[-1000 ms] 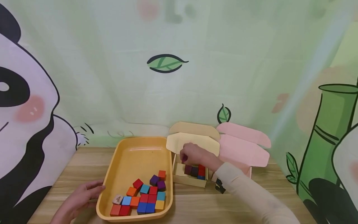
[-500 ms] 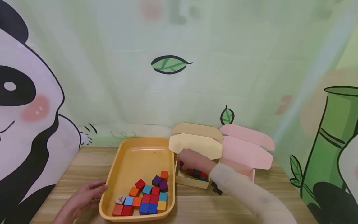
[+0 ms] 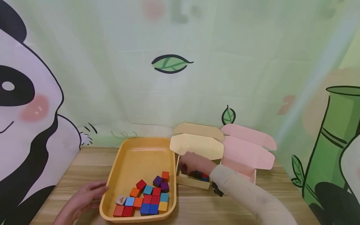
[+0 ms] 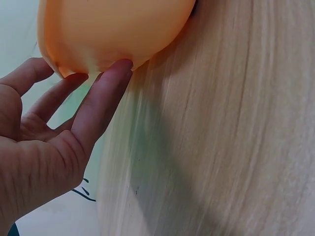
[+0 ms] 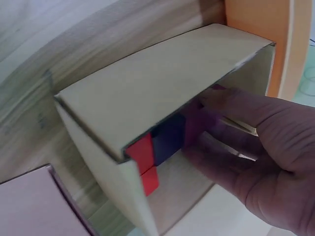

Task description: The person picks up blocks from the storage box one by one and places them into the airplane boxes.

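Note:
My right hand (image 3: pixel 195 162) reaches into an open cream cardboard box (image 3: pixel 192 182). In the right wrist view, its thumb and fingers pinch a purple cube (image 5: pixel 197 120), partly hidden by the fingers. A dark blue cube (image 5: pixel 168 139) sits beside it, with red cubes (image 5: pixel 141 152) in the box corner. My left hand (image 3: pixel 87 195) is at the left side of a yellow tray (image 3: pixel 146 142). Seen from the left wrist, its extended thumb and fingertips touch the tray's outer wall. Several coloured cubes (image 3: pixel 151 200) lie in the tray's near half, one of them marked with a 4 (image 3: pixel 121 200).
An open pink box (image 3: pixel 242 150) stands right of the cream one, its lid raised against the backdrop. A small black object (image 3: pixel 217 189) lies partly under the right sleeve (image 3: pixel 247 193). The tray's right side stands close against the cream box.
My right hand has lowered into the cream box with a purple cube between its fingers. The left hand stays at the tray's side, while the head view has shifted slightly.

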Motion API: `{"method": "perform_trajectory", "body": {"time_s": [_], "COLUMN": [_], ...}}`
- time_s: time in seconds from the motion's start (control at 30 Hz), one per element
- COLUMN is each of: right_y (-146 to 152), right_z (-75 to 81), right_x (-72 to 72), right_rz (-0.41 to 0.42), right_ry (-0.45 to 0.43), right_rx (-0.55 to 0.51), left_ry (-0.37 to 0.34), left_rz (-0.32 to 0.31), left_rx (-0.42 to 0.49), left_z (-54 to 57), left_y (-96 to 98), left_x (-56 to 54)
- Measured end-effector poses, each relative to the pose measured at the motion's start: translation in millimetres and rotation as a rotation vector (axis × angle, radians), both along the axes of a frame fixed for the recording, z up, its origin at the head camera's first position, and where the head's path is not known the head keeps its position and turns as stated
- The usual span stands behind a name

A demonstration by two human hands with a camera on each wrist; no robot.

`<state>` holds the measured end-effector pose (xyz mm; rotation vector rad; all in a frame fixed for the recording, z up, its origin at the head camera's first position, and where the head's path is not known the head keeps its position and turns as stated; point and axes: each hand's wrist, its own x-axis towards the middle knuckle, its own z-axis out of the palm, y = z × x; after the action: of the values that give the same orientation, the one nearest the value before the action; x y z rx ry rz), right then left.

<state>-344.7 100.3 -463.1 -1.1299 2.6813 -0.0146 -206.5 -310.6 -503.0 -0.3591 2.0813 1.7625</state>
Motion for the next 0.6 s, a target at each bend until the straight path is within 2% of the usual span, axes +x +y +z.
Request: {"method": "perform_trajectory", "body": {"time_s": [0.23, 0.37, 0.47, 0.6], "right_y": [7, 8, 7, 2], "right_z": [-4.8, -4.1, 1.2, 16.4], "right_x": [-2.0, -1.4, 1.0, 6.4], "right_rz": [0.039, 0.017, -0.005, -0.049], "right_ry": [0.057, 0.034, 0.016, 0.064], "right_rx": [0.004, 0.000, 0.004, -0.015], "left_ry": [0.003, 0.011, 0.013, 0.012], "left_rz": [-0.011, -0.009, -0.004, -0.004], "left_rx": [0.025, 0.024, 0.026, 0.034], "left_z": [1.3, 1.4, 0.2, -1.3], "left_y": [0.8, 0.6, 0.3, -0.8], "left_x": [1.3, 1.6, 1.3, 0.9]}}
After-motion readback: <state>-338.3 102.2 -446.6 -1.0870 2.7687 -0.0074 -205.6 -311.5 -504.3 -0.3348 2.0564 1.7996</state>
